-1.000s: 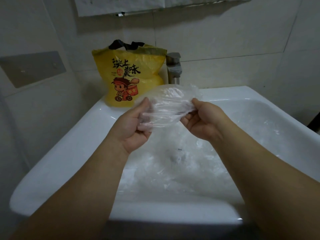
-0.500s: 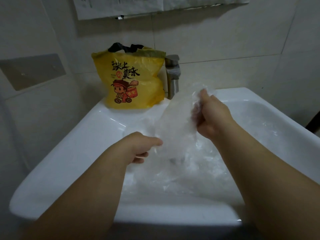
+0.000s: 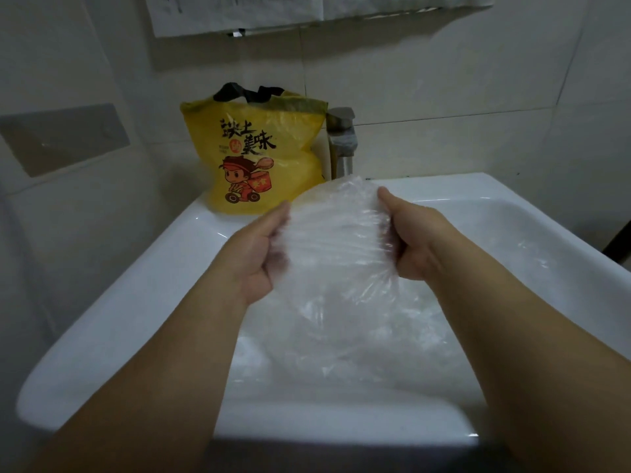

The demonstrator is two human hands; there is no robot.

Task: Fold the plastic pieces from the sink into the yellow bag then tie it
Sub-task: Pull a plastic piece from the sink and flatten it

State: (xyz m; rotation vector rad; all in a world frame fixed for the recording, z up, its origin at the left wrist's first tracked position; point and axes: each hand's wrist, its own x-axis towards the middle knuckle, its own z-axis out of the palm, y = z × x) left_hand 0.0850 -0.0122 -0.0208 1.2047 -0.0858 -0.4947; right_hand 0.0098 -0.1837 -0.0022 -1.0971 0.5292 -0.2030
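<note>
Head view, the only one. Half a second ago the right hand alone held the clear, crinkled plastic sheet (image 3: 336, 240) up by one end while the left hand sat low beside it. Now both hands are up at the same height and the sheet is drawn out sideways between them, above the white ceramic sink (image 3: 112, 295). A second ago it was a small wad between the hands; it is now wider and flatter. I judge this to be the opening-out that comes before a fold, so this piece is not yet folded and not yet in the bag.

The left hand (image 3: 257, 249) closes on the sheet's left edge, thumb on top and fingers curled under, pinching the film. The right hand (image 3: 408, 238) does the same on the right edge, thumb tip up at the top corner. The sheet spans the gap between the two grips and bulges slightly upward; its lower part hangs loose toward the basin.

More clear plastic film (image 3: 368, 346) lies heaped in the basin below, so pieces appear to remain. The yellow plastic bag with a cartoon figure and black handles (image 3: 263, 155) stands on the sink's rear ledge, behind the left hand and apart from it, just left of the metal tap (image 3: 341, 141). Its handles look untied.
</note>
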